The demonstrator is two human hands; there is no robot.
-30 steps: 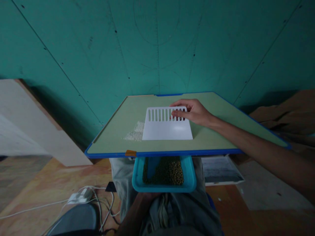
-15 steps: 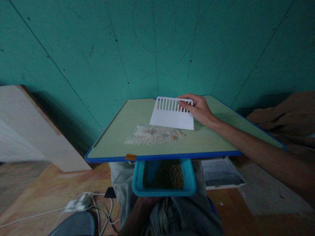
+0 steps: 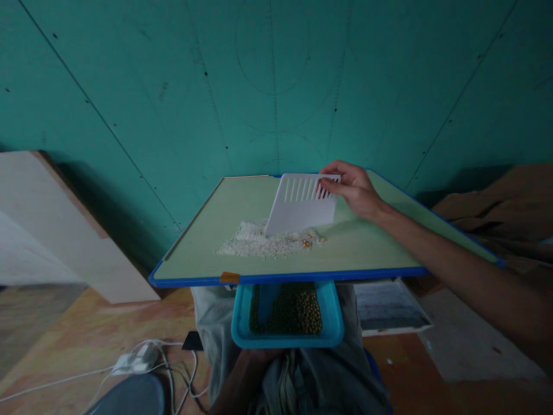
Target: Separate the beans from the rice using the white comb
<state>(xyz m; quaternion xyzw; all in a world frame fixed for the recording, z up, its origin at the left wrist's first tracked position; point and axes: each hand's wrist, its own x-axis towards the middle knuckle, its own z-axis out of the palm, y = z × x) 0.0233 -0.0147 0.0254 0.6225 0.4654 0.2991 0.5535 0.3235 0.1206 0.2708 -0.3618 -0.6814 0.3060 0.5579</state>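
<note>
My right hand is closed on the upper right corner of a white slotted plastic scraper, with the thumb over the slots. The scraper tilts above the small green table, its lower left corner at the back of a spread pile of white rice-like grains. A few yellow kernels lie at the right of the pile. On my lap, below the table's front edge, a blue tray holds dark green and tan beans. My left hand is beneath the tray's near rim, its fingers hidden.
A teal wall rises behind the table. A pale board leans at left. On the floor are a power strip with white cables and a dark rounded object. Below the table's right side is an open drawer.
My right hand has moved slightly right. The scraper has turned, its lower left corner coming down and toward me onto the pile while the right corner lifted. My left hand has hardly moved.
</note>
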